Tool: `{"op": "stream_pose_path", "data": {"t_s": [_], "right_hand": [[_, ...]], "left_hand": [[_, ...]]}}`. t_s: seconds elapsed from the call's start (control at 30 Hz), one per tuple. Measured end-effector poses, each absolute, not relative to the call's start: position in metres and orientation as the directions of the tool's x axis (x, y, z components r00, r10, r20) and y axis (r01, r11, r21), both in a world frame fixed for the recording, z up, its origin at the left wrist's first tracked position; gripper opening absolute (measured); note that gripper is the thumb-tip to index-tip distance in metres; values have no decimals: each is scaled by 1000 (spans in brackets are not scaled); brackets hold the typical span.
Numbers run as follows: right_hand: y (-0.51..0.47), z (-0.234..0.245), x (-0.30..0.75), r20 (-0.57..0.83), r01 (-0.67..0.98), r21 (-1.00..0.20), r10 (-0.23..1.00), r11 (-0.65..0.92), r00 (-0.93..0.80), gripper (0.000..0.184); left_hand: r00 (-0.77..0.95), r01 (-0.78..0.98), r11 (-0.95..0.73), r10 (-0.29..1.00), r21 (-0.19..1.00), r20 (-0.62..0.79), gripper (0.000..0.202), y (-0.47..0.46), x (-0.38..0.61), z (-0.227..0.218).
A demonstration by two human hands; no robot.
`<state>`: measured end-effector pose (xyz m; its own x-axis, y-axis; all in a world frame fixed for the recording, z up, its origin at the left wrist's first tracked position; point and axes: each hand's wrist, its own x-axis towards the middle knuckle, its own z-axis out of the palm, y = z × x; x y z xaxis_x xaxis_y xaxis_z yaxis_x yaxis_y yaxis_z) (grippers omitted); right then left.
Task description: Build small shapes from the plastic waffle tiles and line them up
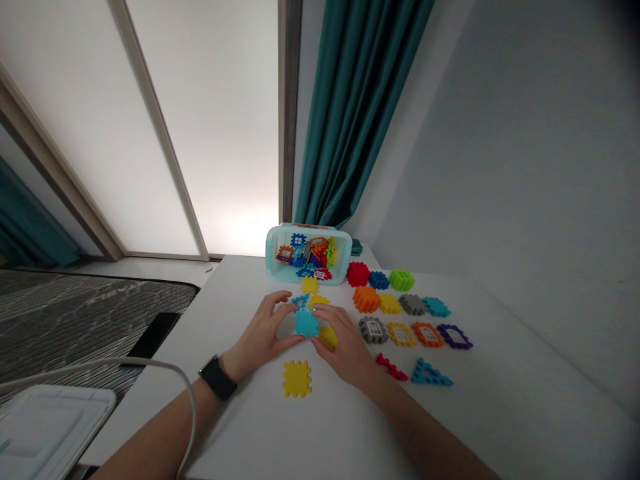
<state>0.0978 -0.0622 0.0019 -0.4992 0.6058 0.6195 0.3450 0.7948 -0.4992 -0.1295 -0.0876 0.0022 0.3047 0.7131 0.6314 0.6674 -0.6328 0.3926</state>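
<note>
Between both hands is a light-blue square interlocking tile (306,323) with notched edges. My left hand (265,328) pinches its left side, thumb low and fingers above. On the opposite side, my right hand (346,343) grips it with thumb and fingers. Just behind it lies another blue piece (301,301), partly hidden. Yellow tiles lie around: one near the bin (310,285), another by the right fingertips (319,301), and one partly covered by my right hand (327,337). A yellow square tile (297,379) rests flat in front of my hands.
A light-blue bin (270,270) of mixed pieces stands at the back. Rows of coloured tile stacks, including an orange stack (367,299) and a grey window stack (373,330), fill the right side. Blue triangles (431,373) lie nearer. A white cable (165,364) crosses my left forearm.
</note>
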Motion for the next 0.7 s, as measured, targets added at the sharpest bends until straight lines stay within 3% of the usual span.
{"op": "stream_pose_path", "data": {"t_s": [0.5, 0.7], "right_hand": [[-63, 1, 97, 638, 383, -455, 594, 804, -490, 33], [-57, 2, 104, 654, 423, -395, 572, 816, -495, 36]], "left_hand": [[285, 634, -630, 729, 448, 622, 45, -89, -127, 2], [323, 654, -641, 716, 401, 619, 35, -89, -127, 3]]}}
